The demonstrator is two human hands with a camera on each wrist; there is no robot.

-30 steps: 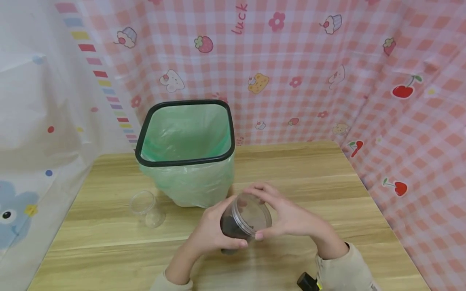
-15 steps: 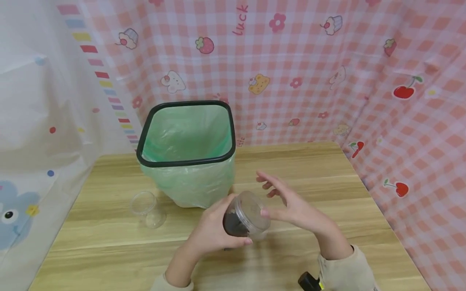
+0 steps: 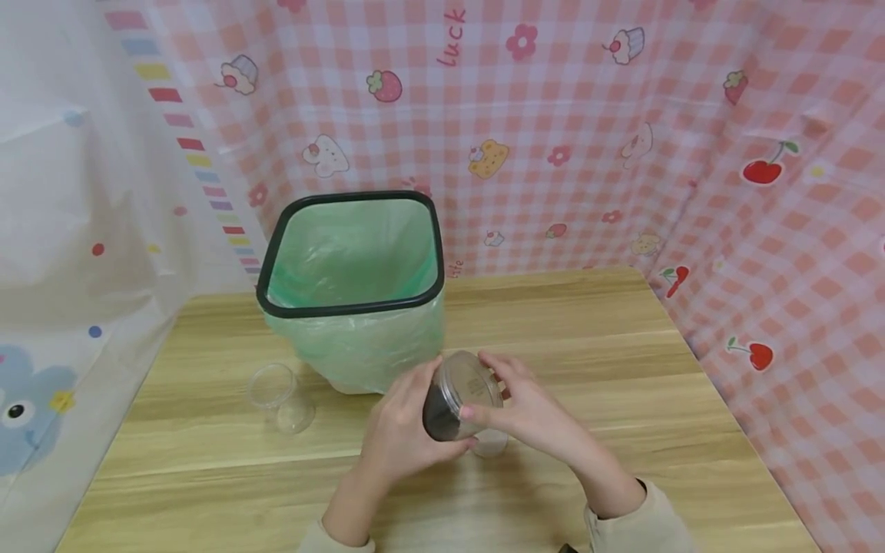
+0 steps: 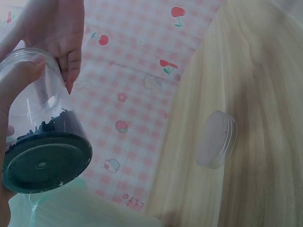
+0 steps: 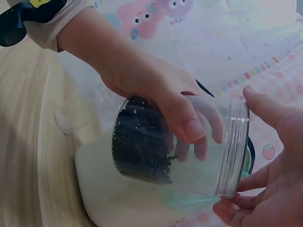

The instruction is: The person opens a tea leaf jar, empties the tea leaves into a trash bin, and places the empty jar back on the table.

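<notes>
My left hand [image 3: 401, 422] grips a clear plastic jar [image 3: 442, 411] round its side, thumb and fingers on opposite sides. Dark, shredded bits [image 5: 142, 142] lie packed at the jar's base end. The jar is tilted, its threaded rim end turned toward my right hand [image 3: 532, 411]. My right thumb and fingers span that rim from opposite sides, as the right wrist view shows. A round, translucent lid [image 4: 217, 139] lies on the tabletop close to the jar.
Behind the hands stands a square bin [image 3: 353, 311] with a black rim and green liner bag. A clear plastic cup [image 3: 282, 399] is at the left on the wood-grain table [image 3: 608, 346]. Checked pink cloth [image 3: 553, 107] hangs behind and at the right.
My right hand let go of the jar's rim and lifted its fingers away, then came back round the rim. The left hand kept its grip. Bin and cup stayed put.
</notes>
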